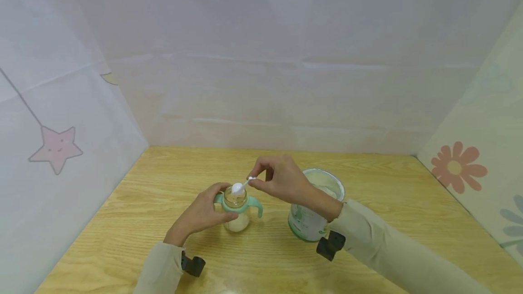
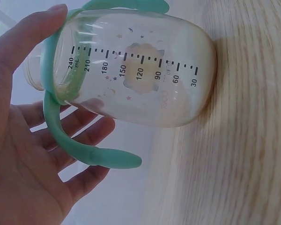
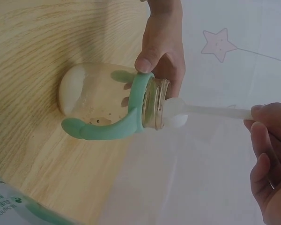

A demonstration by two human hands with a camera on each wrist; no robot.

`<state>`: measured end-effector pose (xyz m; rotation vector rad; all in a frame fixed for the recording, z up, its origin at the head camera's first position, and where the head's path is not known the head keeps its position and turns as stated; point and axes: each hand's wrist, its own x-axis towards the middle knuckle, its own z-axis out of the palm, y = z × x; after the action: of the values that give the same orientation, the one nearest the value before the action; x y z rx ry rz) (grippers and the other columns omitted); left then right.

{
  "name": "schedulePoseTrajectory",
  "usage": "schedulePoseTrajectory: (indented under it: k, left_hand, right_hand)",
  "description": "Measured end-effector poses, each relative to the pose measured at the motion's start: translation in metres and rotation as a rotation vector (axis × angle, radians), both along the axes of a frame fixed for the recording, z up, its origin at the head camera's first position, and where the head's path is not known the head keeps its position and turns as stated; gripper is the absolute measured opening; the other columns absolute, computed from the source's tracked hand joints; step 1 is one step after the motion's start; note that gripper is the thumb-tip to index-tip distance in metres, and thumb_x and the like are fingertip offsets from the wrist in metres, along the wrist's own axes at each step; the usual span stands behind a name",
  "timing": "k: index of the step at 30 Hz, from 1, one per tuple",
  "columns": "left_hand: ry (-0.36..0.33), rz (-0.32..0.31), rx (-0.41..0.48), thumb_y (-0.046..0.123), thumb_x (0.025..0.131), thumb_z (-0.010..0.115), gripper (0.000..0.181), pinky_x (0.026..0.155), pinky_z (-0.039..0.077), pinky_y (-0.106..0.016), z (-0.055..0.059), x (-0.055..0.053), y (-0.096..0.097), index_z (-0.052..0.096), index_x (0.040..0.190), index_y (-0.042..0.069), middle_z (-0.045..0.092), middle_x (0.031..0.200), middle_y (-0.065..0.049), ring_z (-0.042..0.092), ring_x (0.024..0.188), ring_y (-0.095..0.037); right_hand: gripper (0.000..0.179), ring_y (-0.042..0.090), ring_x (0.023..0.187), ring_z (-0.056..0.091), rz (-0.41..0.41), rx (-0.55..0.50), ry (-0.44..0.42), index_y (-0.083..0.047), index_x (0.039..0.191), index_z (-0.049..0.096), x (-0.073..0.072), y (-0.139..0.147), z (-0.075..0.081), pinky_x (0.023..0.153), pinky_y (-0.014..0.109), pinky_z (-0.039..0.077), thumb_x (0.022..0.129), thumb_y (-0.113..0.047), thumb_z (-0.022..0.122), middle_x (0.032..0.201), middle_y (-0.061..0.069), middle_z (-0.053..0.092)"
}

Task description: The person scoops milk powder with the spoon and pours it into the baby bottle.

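Note:
A clear baby bottle [image 2: 145, 70] with a green two-handled collar [image 3: 137, 101] stands upright on the wooden table, its mouth uncovered. Pale contents lie at its bottom. My left hand [image 1: 204, 210] holds it around the collar, thumb on the near side and fingers behind. Between thumb and fingertips, my right hand [image 1: 283, 178] pinches the thin handle of a white scoop [image 3: 175, 110]. The scoop's bowl is at the bottle's mouth, tilted over the rim; what it contains is hard to tell.
To the right, partly under my right forearm, stands an uncovered white and green can [image 1: 306, 223] with pale powder inside. The wooden table [image 1: 184, 162] meets printed cloth walls at the back and both sides. Each wrist carries a small black camera [image 1: 193, 265].

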<state>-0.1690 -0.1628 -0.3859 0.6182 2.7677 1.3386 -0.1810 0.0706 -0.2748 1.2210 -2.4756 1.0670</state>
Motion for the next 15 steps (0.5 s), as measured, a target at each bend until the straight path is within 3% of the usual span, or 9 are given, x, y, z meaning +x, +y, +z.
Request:
schedulePoseTrajectory:
  k: [8,15]
  left_hand:
    - [-0.014,0.011,0.0,0.035,0.079,0.077,0.074,0.096,0.045,-0.054,0.0006,-0.001,0.0032,0.043,0.138,0.005,0.054,0.131,-0.012,0.053,0.118,-0.034]
    - [0.025,-0.005,-0.023,0.036,0.08,0.076,0.071,0.093,0.045,-0.055,0.0065,-0.0035,0.0035,0.045,0.136,0.005,0.054,0.131,-0.012,0.052,0.117,-0.034]
  right_hand:
    - [0.006,-0.002,0.042,0.038,-0.01,-0.027,0.007,-0.008,0.082,0.069,-0.0005,0.0023,0.0027,0.04,0.018,0.035,0.081,-0.006,0.074,0.08,0.005,0.073]
    - [0.006,-0.002,0.045,0.043,-0.016,-0.067,0.03,-0.007,0.081,0.069,-0.0022,0.0052,0.005,0.041,0.019,0.039,0.08,-0.004,0.074,0.076,0.004,0.07]
